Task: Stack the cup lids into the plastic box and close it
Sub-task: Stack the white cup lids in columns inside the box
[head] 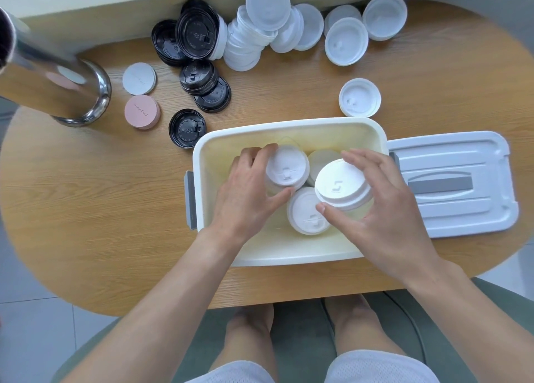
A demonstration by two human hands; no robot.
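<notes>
I find both hands inside the plastic box (289, 134), which sits open at the near middle of the tabletop (86, 209). The left hand (248, 192) curls fingers and thumb round a white lid stack (286, 170) at the box's far left. The right hand (384, 209) holds a second white stack (342, 184) between thumb and spread fingers, above the box floor, judged ready for setting down. Two more white lids lie on the floor between and behind them. Stacks stand upright, presumably to pack side by side. Open floor remains along the left wall and the near wall. The box lid (456, 180) lies flat just right of the box, touching or nearly so, latch side clear. Loose white lids (260, 36) and black lids (199, 76) remain well beyond the far rim, so the task is early.
</notes>
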